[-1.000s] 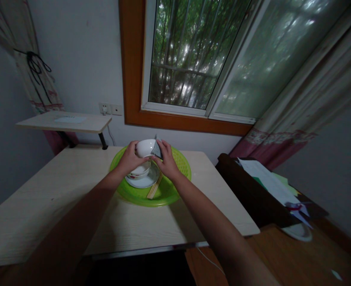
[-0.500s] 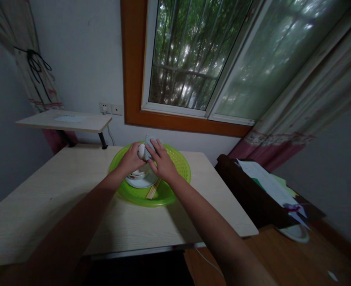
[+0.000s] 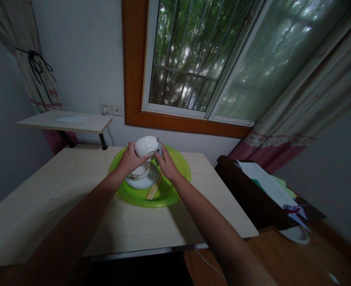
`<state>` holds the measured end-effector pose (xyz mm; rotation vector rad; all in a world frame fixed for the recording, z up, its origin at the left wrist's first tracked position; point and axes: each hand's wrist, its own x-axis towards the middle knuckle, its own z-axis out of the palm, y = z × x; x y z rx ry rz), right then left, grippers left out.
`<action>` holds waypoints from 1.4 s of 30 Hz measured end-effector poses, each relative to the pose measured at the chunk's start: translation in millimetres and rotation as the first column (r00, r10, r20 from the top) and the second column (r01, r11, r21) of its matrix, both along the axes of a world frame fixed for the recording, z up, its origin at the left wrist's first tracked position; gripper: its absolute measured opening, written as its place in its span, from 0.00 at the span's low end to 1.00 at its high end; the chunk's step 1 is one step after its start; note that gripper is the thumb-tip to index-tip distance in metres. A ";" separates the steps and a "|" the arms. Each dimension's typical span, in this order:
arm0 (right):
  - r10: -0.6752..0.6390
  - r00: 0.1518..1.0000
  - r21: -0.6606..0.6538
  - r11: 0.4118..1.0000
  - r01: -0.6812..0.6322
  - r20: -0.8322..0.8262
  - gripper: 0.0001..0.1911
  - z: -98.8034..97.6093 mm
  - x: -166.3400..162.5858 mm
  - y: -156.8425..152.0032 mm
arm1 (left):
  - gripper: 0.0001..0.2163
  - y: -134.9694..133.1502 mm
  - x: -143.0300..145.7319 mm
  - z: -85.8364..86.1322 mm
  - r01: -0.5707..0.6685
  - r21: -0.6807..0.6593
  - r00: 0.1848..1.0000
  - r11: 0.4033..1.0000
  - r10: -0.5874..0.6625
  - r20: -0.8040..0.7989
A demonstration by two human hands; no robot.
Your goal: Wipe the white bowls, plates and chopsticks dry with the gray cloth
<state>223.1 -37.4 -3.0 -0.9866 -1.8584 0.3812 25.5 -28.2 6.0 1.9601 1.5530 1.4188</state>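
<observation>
**Bowl held up over the basin, cloth at its rim**

Head view: The green basin (image 3: pixel 183 162) sits on a pale table (image 3: pixel 59 190), and everything in hand is above it or inside it. The left hand (image 3: pixel 129 159) is closed around a white bowl (image 3: pixel 145 145), holding it tilted above the basin's far half, clear of what lies below. The right hand (image 3: pixel 167 166) grips a small grey cloth (image 3: pixel 159 148) just over the basin's middle. The cloth is pressed against the bowl's right edge, so both hands meet at that bowl. How much of the cloth reaches inside the bowl cannot be told, since the hand covers that side.

Inside the basin, under the raised bowl, a lower bowl (image 3: pixel 140 172) rests on a white plate (image 3: pixel 148 182). A pair of chopsticks (image 3: pixel 154 186) lies slanted across the plate's right rim towards the basin's near wall. Neither hand touches any of these.

As a judgement, the wiping appears to be in its middle. One bowl is up and under the cloth, while the lower bowl, the plate and the chopsticks look not yet taken up. No dish stands on the table outside the basin, so no finished piece has been set apart from it. The dim light hides whether the raised bowl is wet, soiled or clean.

Left of the basin and further back, a small shelf (image 3: pixel 64 121) stands by the wall. Well to its right, papers (image 3: pixel 267 180) lie on a dark stand.
</observation>
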 end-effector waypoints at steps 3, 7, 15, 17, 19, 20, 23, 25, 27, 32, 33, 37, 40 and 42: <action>-0.008 0.999 0.062 0.998 0.005 0.041 0.33 2.6 -0.7 -3.7 | 0.30 -0.9 1.0 -0.2 0.011 -0.017 0.998 1.000 -0.012 -0.060; 0.004 0.984 0.169 0.985 -0.035 0.179 0.32 10.8 -2.9 -12.6 | 0.27 -1.9 2.1 -0.5 0.033 -0.033 0.989 0.999 -0.037 -0.142; 0.002 0.909 0.311 0.939 -0.144 0.418 0.29 20.5 -10.7 -25.1 | 0.22 -5.0 2.5 0.3 0.073 -0.055 0.977 0.996 -0.082 -0.199; 0.008 0.921 0.306 0.942 -0.137 0.389 0.28 20.4 -11.7 -24.4 | 0.22 -5.4 3.0 1.0 0.053 -0.057 0.978 0.997 -0.064 -0.200; 0.017 0.950 0.280 0.954 -0.108 0.310 0.27 18.9 -11.1 -21.5 | 0.24 -5.0 3.3 1.4 0.029 -0.051 0.982 0.998 -0.038 -0.187; 0.023 0.966 0.256 0.962 -0.091 0.258 0.27 17.6 -10.0 -19.2 | 0.26 -4.6 3.3 1.5 0.016 -0.045 0.984 0.999 -0.023 -0.177; 0.040 0.994 0.152 0.987 -0.054 0.097 0.28 11.3 -4.7 -10.0 | 0.28 -3.4 3.0 1.8 -0.019 -0.028 0.989 0.999 0.015 -0.147; 0.049 0.999 0.078 0.996 -0.049 0.008 0.29 6.6 -1.1 -3.8 | 0.29 -3.3 2.6 2.5 -0.042 -0.023 0.990 0.999 0.038 -0.133; 0.056 0.996 0.003 0.998 -0.055 -0.072 0.32 2.8 1.1 0.6 | 0.29 -3.8 2.1 3.5 -0.064 -0.021 0.991 0.998 0.061 -0.123; 0.070 0.979 -0.132 0.987 -0.096 -0.190 0.35 -0.2 0.2 2.1 | 0.31 -4.6 0.9 4.9 -0.076 -0.017 0.991 0.997 0.074 -0.111; 0.069 0.978 -0.138 0.986 -0.097 -0.197 0.35 -0.3 -0.2 1.7 | 0.31 -4.5 0.7 4.7 -0.067 -0.017 0.992 0.998 0.065 -0.110; 0.060 0.979 -0.100 0.992 -0.081 -0.197 0.34 -1.2 0.5 1.7 | 0.30 -3.6 0.5 2.5 -0.029 -0.014 0.993 0.999 0.027 -0.119; 0.046 0.988 -0.023 0.998 -0.050 -0.147 0.32 -1.2 2.3 2.1 | 0.30 -3.2 1.4 0.0 -0.008 -0.019 0.988 1.000 0.005 -0.154; 0.040 0.995 0.037 0.999 -0.037 -0.094 0.30 0.4 2.9 0.9 | 0.29 -2.7 2.0 -2.0 0.003 -0.020 0.983 1.000 -0.007 -0.183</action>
